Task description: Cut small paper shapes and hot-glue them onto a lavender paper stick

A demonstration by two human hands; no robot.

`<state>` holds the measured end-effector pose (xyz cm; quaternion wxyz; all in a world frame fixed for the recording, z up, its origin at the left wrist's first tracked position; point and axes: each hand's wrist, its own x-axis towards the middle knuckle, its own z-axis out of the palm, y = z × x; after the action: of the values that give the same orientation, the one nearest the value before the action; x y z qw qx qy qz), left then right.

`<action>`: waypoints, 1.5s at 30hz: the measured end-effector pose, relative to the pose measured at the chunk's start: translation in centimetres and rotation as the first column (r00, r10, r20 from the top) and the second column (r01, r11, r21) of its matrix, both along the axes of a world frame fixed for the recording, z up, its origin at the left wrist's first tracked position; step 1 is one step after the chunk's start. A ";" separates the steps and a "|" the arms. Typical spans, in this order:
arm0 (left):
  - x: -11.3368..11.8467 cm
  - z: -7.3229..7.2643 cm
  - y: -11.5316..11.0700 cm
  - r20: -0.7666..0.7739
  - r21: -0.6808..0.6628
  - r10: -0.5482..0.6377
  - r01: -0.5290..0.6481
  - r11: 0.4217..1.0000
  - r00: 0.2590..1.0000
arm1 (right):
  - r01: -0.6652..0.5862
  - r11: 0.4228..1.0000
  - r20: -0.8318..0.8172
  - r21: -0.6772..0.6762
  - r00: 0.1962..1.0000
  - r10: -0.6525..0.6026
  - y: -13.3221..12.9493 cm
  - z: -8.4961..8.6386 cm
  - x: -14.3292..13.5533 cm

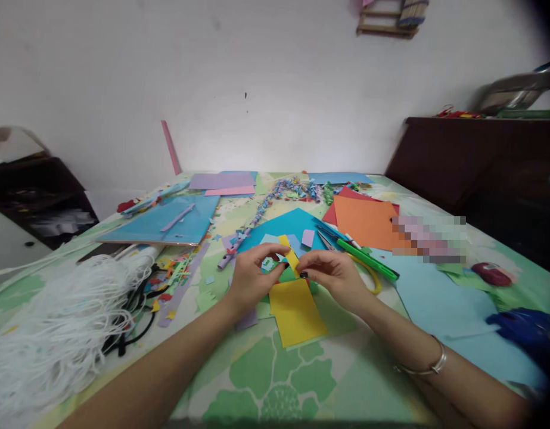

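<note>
Between my two hands is a narrow yellow paper strip (pixel 291 257), held above the middle of the table. My left hand (pixel 257 271) pinches its left side with thumb and forefinger. On the other side, my right hand (pixel 332 277) grips the strip's lower right edge between its fingertips. Just beneath them lies a larger yellow paper sheet (pixel 298 313). Small paper scraps in green and light blue are partly hidden behind my fingers. Right of my right hand are a green cutter knife (pixel 368 260) and scissors (pixel 325 239), whose yellow handle (pixel 372 273) is partly covered by that hand.
White cord (pixel 73 322) is heaped at the left, beside colourful paper scraps (pixel 171 274). Blue sheets (pixel 162 220) lie behind it. An orange sheet (pixel 368 220) and light blue paper (pixel 440 298) spread on the right. A chain of rolled paper pieces (pixel 261 208) runs toward the back.
</note>
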<state>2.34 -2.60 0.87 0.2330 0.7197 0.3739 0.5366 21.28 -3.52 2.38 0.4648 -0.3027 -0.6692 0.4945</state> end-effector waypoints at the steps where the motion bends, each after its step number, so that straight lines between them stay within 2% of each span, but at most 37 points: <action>1: 0.0 0.0 0.0 0.006 -0.011 -0.012 0.012 1.000 1.000 | -0.013 1.000 -0.004 -0.003 1.000 0.013 0.0 0.0 0.0; 4: 0.2 0.2 -0.2 0.027 -0.041 -0.037 0.038 0.998 0.999 | -0.041 0.999 -0.026 -0.003 0.999 0.040 -0.1 -0.1 0.0; 10: 0.4 0.3 -0.7 0.010 -0.050 -0.087 0.087 0.995 0.996 | 0.025 1.000 -0.048 -0.019 0.998 -0.026 -0.1 -0.2 -0.1; 15: 0.4 0.4 -0.8 0.013 -0.030 -0.079 0.079 0.996 0.997 | 0.092 0.990 0.016 0.105 0.995 -0.095 -0.1 -0.1 0.0; 18: 0.4 0.7 -1.0 0.002 0.001 -0.121 0.121 0.993 0.993 | 0.144 0.975 -0.007 0.171 0.989 -0.145 0.0 -0.1 0.0; 21: 0.6 0.9 -1.2 0.033 0.003 -0.178 0.178 0.984 0.984 | 0.193 0.976 -0.002 0.100 0.981 -0.194 0.0 -0.2 -0.2; 25: 0.9 0.9 -1.3 0.124 -0.062 -0.200 0.209 0.976 0.972 | 0.221 0.975 -0.012 -0.033 0.975 -0.221 0.0 -0.3 -0.4; 32: 1.2 0.9 -1.3 0.208 -0.141 -0.214 0.246 0.959 0.954 | 0.196 0.979 -0.050 -0.056 0.979 -0.198 -0.1 0.0 -0.5; 45: 1.2 0.8 -1.4 0.211 -0.113 -0.252 0.279 0.953 0.944 | 0.165 0.976 -0.054 -0.140 0.983 -0.174 0.0 -0.1 -0.6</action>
<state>3.51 -3.99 1.68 0.3891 0.6895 0.2859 0.5400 20.71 -3.53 2.25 0.5058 -0.3727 -0.5904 0.5067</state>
